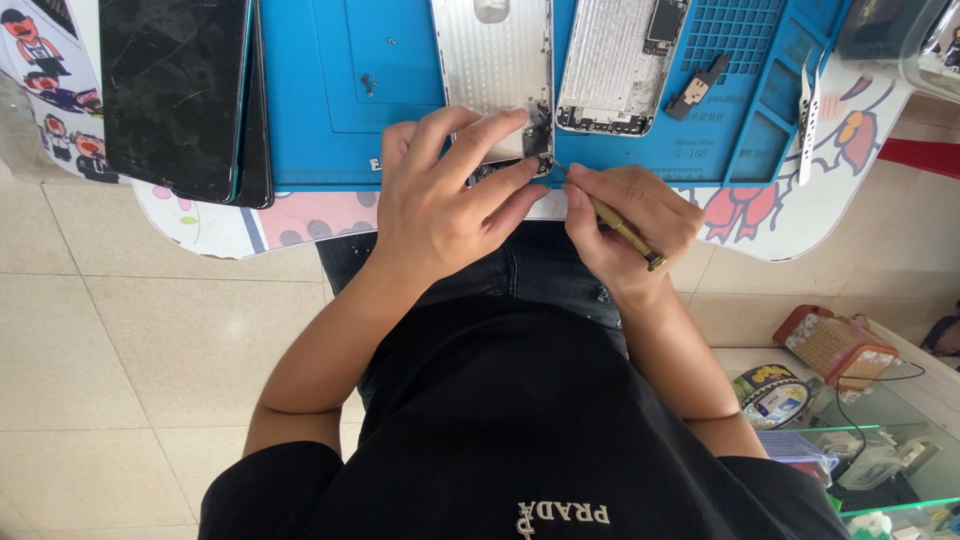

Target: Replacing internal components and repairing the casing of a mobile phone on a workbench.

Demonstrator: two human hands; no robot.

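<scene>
Pressing down near the middle of the frame, the left hand [440, 205] has its fingers spread over the bottom end of an open silver phone shell [495, 75], touching it but not gripping it. The right hand [625, 225] sits just beside it, curled shut around a thin brass screwdriver [622, 230] whose tip points at the shell's lower corner. The shell lies on a blue work mat [340, 90] at the top middle. A second phone shell [615, 65] lies just to its right. A dark cracked tablet [175, 95] rests in the upper left.
</scene>
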